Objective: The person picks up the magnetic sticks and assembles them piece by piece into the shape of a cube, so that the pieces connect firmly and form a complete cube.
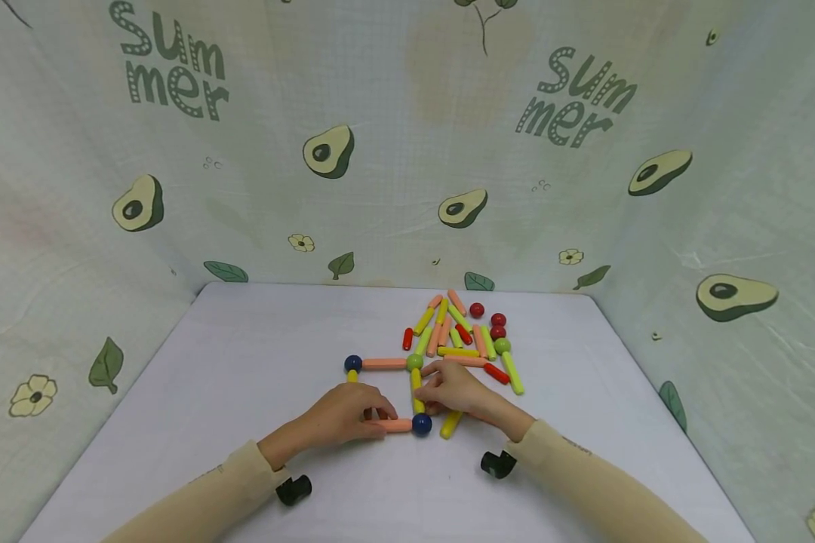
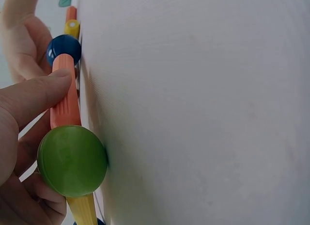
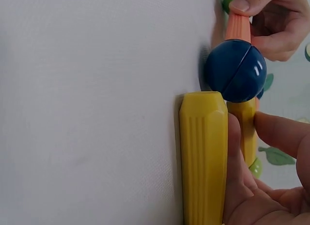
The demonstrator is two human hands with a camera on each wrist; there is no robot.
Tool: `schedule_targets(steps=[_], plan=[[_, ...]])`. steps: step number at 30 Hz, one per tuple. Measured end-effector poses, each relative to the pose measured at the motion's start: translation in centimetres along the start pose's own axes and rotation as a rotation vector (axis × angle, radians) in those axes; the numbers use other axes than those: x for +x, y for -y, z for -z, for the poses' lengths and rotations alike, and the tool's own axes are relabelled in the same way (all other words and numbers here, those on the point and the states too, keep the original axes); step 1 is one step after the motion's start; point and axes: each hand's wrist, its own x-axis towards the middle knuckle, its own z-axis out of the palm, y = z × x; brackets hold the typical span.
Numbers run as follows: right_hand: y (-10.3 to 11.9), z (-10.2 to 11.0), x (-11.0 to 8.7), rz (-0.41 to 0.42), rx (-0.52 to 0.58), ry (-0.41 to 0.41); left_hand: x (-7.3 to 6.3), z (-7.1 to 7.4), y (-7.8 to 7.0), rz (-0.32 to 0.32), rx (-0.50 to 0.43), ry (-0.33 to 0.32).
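A square of rods and balls lies on the table. My left hand (image 1: 349,413) pinches its near salmon rod (image 2: 65,104), between a green ball (image 2: 72,161) and a dark blue ball (image 1: 421,424). That green ball is hidden by the hand in the head view. My right hand (image 1: 456,388) pinches the square's right yellow rod (image 1: 417,388), which runs from the near blue ball to a far green ball (image 1: 415,362). Another blue ball (image 1: 353,363) and a salmon rod (image 1: 384,363) form the far side. A loose yellow rod (image 3: 203,157) lies beside my right hand.
Behind the right hand lies a pile of loose yellow, salmon, lime and red rods (image 1: 407,338). Several red balls (image 1: 477,310) are at its right edge. A lime ball (image 1: 502,345) touches a lime rod (image 1: 512,372). Patterned cloth (image 1: 394,151) hangs around the white table (image 1: 278,332).
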Motion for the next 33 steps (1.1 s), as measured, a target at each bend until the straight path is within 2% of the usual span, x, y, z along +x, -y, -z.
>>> schedule_targets(steps=[7, 11, 13, 18, 20, 24, 27, 30, 33], plan=[[-0.2, -0.1, 0.3, 0.006, 0.010, -0.001, -0.2, 0.3, -0.1, -0.002, 0.007, -0.007], [-0.2, -0.2, 0.3, 0.018, 0.009, 0.001, -0.7, 0.8, 0.3, 0.033, 0.007, -0.042], [-0.2, -0.2, 0.3, 0.019, 0.009, 0.003, -0.8, 1.1, 0.7, 0.072, 0.013, -0.106], [-0.1, -0.2, 0.1, 0.017, 0.001, 0.001, -0.5, 2.1, 2.8, 0.181, 0.044, -0.341], [-0.1, -0.2, 0.0, 0.024, -0.011, -0.001, -0.3, 2.4, 3.9, 0.218, 0.046, -0.386], [0.0, -0.5, -0.1, 0.042, -0.033, 0.002, 0.1, 2.7, 5.4, 0.249, 0.000, -0.372], [0.1, -0.5, -0.1, 0.036, -0.046, 0.002, 0.1, 2.6, 5.8, 0.239, -0.041, -0.355], [0.3, 0.2, 0.1, 0.048, -0.128, -0.036, 0.2, 2.7, 6.1, 0.244, -0.054, -0.348], [0.7, 1.2, 0.7, 0.108, -0.282, -0.112, 0.4, 2.7, 6.3, 0.253, -0.050, -0.333]])
